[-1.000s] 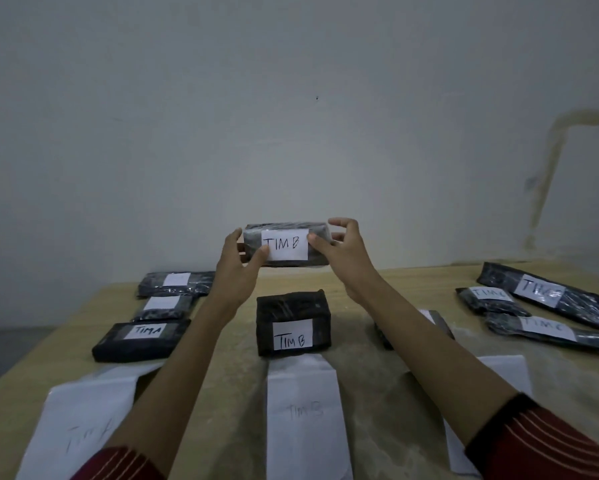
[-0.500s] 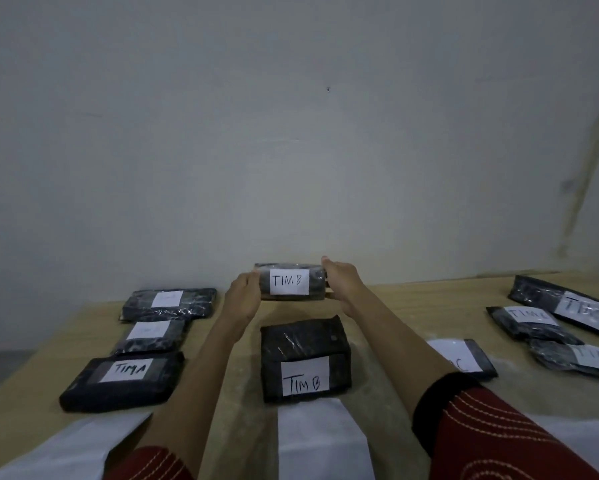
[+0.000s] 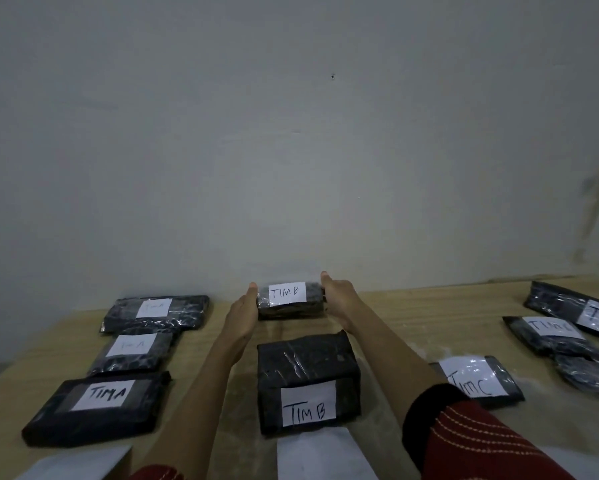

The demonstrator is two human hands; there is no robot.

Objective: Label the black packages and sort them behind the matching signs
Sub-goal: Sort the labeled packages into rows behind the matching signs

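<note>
1. Head view: the small black plastic-wrapped package with a white "TIM B" label (image 3: 291,301) is at the far end of the middle row. It is behind the larger black wrapped block labelled "TIM B" (image 3: 306,362) and the white paper sign (image 3: 322,455). Whether it already rests on the pale wooden counter (image 3: 412,317) cannot be told.
2. The left hand (image 3: 242,313) grips its left end and the right hand (image 3: 341,299) its right end. The thumbs are on top; the other fingers are hidden behind it.
3. It should probably be set flat, label up, square with the block and just apart from it. Letting go with both hands together would keep it from skewing.
4. On withdrawal, lifting the forearms clear should avoid nudging the block or the flat black package labelled "TIM C" (image 3: 478,379).
</note>
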